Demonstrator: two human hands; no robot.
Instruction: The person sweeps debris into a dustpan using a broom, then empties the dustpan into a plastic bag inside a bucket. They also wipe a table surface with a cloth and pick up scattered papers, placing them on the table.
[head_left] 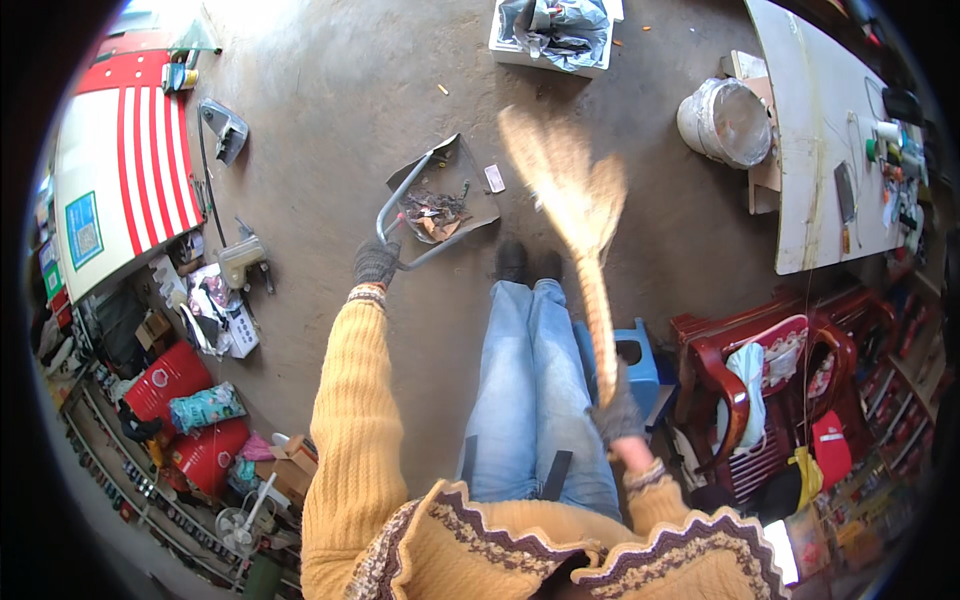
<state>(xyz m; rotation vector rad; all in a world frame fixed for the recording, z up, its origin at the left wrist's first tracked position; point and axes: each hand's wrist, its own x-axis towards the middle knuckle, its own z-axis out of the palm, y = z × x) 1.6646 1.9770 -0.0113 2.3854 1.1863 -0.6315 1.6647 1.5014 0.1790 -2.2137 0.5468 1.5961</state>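
My left hand [376, 264], in a dark grey glove, is closed on the tubular metal handle of a dustpan [480, 203]. Dry sweepings [437, 212], brownish scraps among them, lie in the pan. In my gloved right hand [618, 412] is the stick of a straw broom [590, 260]. Its bristle head, smeared by motion, fans out above the floor to the right of the dustpan. A small pale pinkish card or packet [494, 178] lies on the floor just beyond the pan's right side.
A white box [552, 62] with grey plastic stands ahead. At right are a white bucket [724, 122], a pale table [815, 200], a blue stool [622, 352] and a red wooden chair [735, 400]. A red-striped table [110, 225] and piled goods line the left.
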